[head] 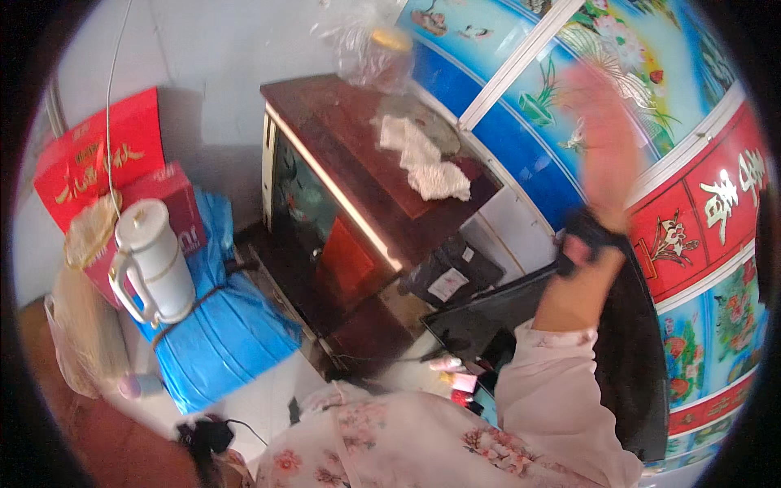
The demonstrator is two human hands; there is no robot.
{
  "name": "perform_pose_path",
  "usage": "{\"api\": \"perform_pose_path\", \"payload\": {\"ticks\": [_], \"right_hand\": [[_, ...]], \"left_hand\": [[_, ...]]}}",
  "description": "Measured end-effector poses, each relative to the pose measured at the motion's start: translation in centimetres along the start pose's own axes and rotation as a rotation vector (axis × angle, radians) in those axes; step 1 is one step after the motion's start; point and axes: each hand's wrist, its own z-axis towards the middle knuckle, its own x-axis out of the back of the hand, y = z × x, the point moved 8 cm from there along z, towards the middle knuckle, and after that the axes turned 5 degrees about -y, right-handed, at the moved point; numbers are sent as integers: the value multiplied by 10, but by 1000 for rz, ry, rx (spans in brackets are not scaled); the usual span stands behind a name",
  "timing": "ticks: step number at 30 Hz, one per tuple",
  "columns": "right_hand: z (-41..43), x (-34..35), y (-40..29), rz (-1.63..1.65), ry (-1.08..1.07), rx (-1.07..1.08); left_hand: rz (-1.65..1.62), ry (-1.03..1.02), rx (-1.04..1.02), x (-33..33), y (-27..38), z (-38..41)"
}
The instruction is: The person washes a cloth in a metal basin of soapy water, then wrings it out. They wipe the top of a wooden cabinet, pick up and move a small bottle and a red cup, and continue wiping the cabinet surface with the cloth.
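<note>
My right hand [601, 131] is raised at the upper right in front of a glass panel [549, 91] painted with flowers and a green pot. Motion blur hides its fingers, so whether it touches the panel or holds anything is unclear. Around that wrist sits a black strap [589, 244], above a pale pink sleeve [549, 378]. My left hand is out of view; only a black strapped object [207, 436] shows near the floral cuff at the lower left. A crumpled white cloth [427, 161] lies on the dark red wooden cabinet [341, 122] before me.
On the left, a white lidded jug [152, 256] stands on a blue plastic-wrapped bundle [232, 329], beside red boxes [104, 165]. A clear plastic bag [372, 55] is behind the cabinet. A black package [451, 274] and a large black panel [634, 366] lie nearer.
</note>
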Motion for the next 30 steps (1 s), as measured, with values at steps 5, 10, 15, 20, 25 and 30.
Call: {"api": "perform_pose_path", "payload": {"ticks": [5, 10, 15, 20, 25, 30], "right_hand": [[-16, 26, 229, -805, -13, -586], [22, -68, 259, -839, -461, -652], [73, 36, 290, -959, -276, -562], [102, 140, 364, -1142, -232, -662], [130, 130, 401, -1224, -285, -773], [133, 150, 454, -953, -95, -798]], "left_hand": [[260, -384, 633, -71, -154, -30], [482, -869, 517, -143, -208, -65], [604, -1156, 355, -195, -240, -91], [652, -1236, 361, -205, -256, -94], [660, -1217, 452, -204, -258, -92], [628, -1216, 468, -206, -265, -94]]}}
